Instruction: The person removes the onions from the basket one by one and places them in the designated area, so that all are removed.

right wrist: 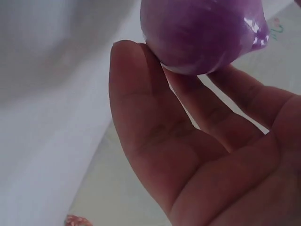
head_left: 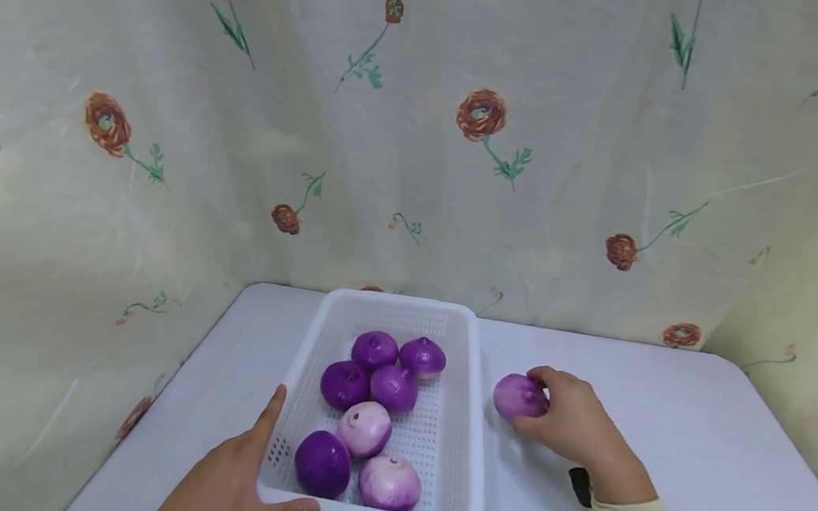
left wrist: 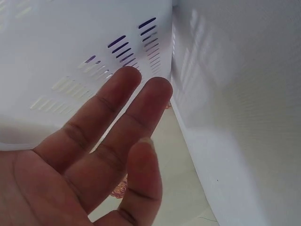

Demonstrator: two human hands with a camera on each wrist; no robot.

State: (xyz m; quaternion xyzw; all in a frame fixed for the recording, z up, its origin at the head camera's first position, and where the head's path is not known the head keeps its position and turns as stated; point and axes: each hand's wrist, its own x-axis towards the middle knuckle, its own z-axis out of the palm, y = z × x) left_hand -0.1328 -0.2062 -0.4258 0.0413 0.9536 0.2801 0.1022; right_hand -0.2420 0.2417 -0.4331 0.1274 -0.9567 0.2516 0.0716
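A glossy purple onion (head_left: 516,396) is pinched between the thumb and fingers of my right hand (head_left: 578,419), just right of the white plastic basket (head_left: 477,426). In the right wrist view, the fingers meet the underside of the onion (right wrist: 202,35), whose pointed tip faces right. At the basket's near left corner is my left hand (head_left: 226,468), its thumb on the front rim and index finger stretched along the left side. The left wrist view shows other fingers (left wrist: 106,106) extended loosely beside the slotted basket wall (left wrist: 56,42).
Inside the basket lie several purple onions (head_left: 394,387) and two paler ones, one of them a pale onion (head_left: 389,484) near the front. Bare basket floor (head_left: 433,423) shows along the right. The white table (head_left: 661,416) backs onto a flowered cloth (head_left: 554,218).
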